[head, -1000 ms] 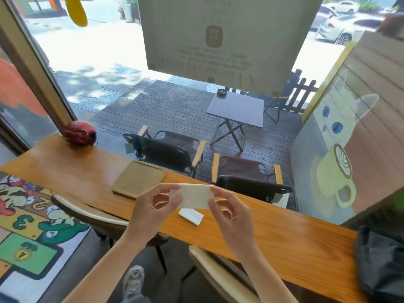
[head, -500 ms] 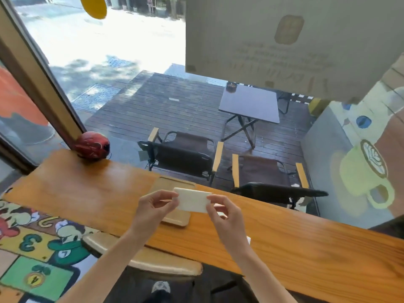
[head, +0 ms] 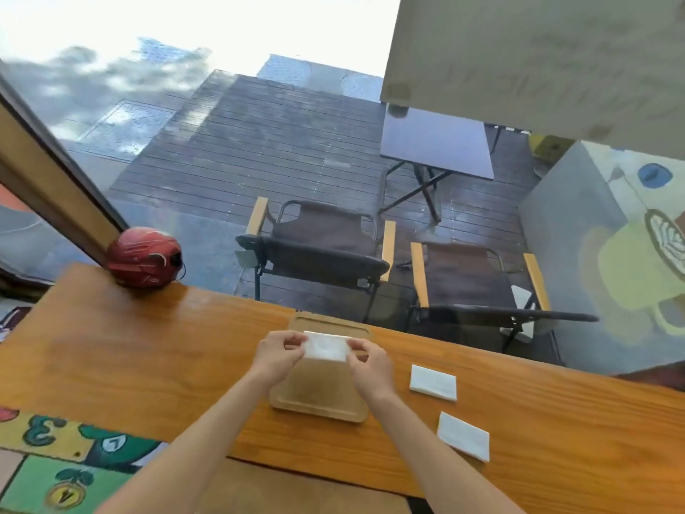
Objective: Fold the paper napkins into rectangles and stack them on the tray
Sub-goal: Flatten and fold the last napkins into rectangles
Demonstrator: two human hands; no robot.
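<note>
While both hands work above the tray (head: 318, 411), the folded napkin (head: 326, 347) is held stretched between them over the tray's far half, clear of its floor. The left hand (head: 276, 356) pinches the napkin's left edge between thumb and fingertips; the right hand (head: 367, 361) pinches the right edge the same way. Both hands are closed only at the fingertips, with nothing else in them. This 2-point hold keeps the thin paper taut and flat, which probably serves to square the fold before release.

The tray sits on the wooden counter (head: 129, 365) directly ahead of the person, so a finished napkin can be lowered straight down. The tray floor shows no napkins yet, as far as can be seen.

To the right of the tray, 2 further napkins lie flat on the counter: 1 napkin (head: 433, 382) just beside the tray, and a second napkin (head: 463, 435) nearer the person. Both lie apart from the hands, within reach of the right hand.
</note>
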